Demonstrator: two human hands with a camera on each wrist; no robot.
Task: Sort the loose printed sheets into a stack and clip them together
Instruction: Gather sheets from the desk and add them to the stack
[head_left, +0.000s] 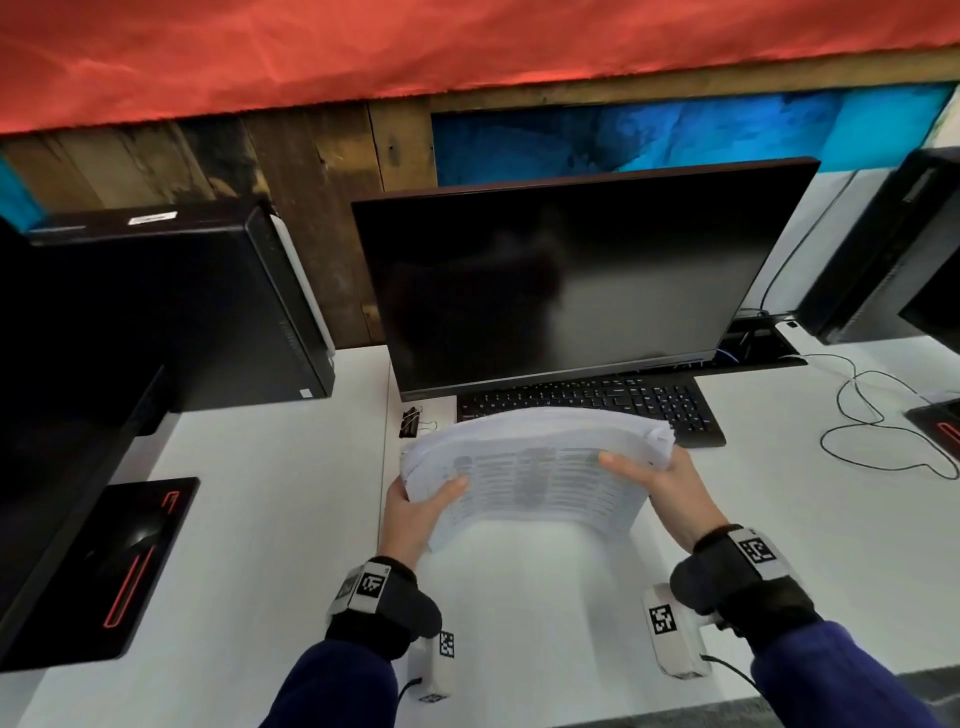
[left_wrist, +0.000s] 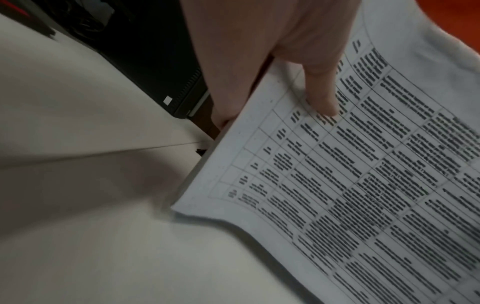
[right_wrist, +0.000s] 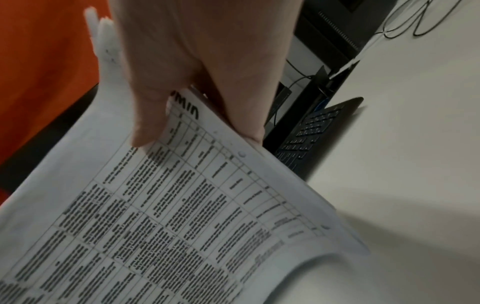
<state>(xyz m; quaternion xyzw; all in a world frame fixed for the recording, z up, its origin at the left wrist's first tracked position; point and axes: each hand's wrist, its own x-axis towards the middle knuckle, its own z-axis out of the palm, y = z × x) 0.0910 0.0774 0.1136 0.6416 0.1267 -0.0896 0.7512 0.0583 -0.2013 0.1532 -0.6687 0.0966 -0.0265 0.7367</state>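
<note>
A thick stack of printed sheets with a table of text on top is held above the white desk in front of the keyboard. My left hand grips its left edge, thumb on the top sheet, fingers underneath. My right hand grips the right edge the same way, thumb on the printed table. The stack's near edge sags toward the desk. Black binder clips lie on the desk just behind the stack's left corner.
A dark monitor and black keyboard stand right behind the stack. A black computer tower is at left, a mouse pad with mouse at near left, another tower and loose cables at right.
</note>
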